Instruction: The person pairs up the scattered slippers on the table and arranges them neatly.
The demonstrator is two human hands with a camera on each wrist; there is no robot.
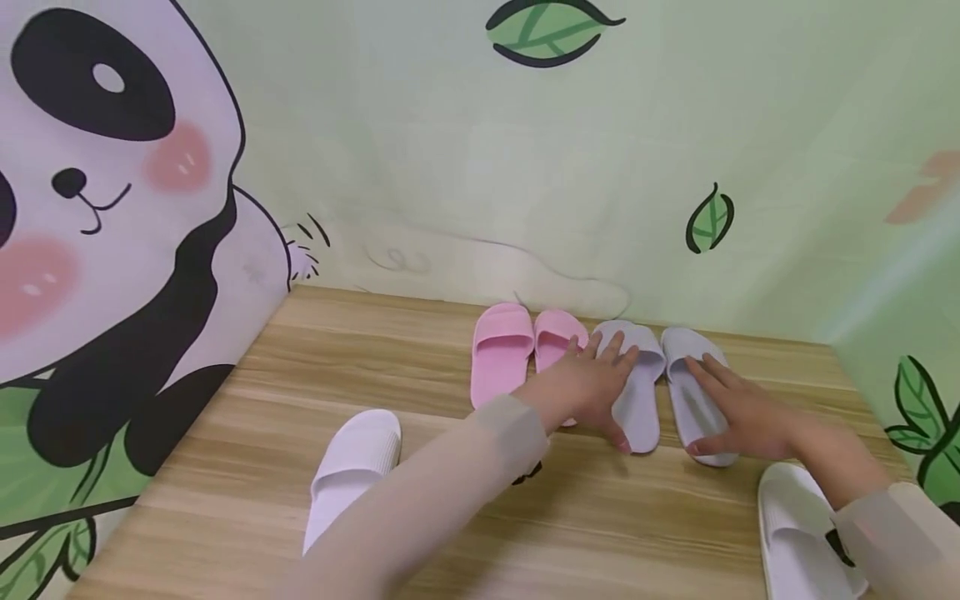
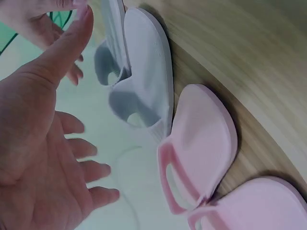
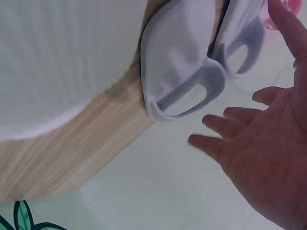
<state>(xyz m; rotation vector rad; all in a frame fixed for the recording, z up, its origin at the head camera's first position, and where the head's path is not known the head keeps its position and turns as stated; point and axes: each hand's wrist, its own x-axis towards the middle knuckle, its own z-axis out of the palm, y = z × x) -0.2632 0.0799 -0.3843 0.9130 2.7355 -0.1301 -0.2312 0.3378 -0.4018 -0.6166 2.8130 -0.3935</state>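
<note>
Two grey slippers stand side by side by the wall: the left one (image 1: 640, 417) and the right one (image 1: 681, 392). My left hand (image 1: 592, 385) spreads over the left grey slipper and partly covers the right pink slipper (image 1: 558, 323). Over the right grey slipper reaches my right hand (image 1: 753, 417), fingers extended. Both wrist views show the fingers straight and apart from the slippers, with nothing in either palm. Beside the grey pair lies the left pink slipper (image 1: 498, 375), close against its mate.
A white slipper (image 1: 360, 450) lies front left, partly behind my left sleeve (image 1: 435, 508). Another white slipper (image 1: 798, 533) lies front right, under my right sleeve (image 1: 900, 533). The wooden floor (image 1: 300, 350) ends at walls (image 1: 420, 125) with panda and leaf drawings.
</note>
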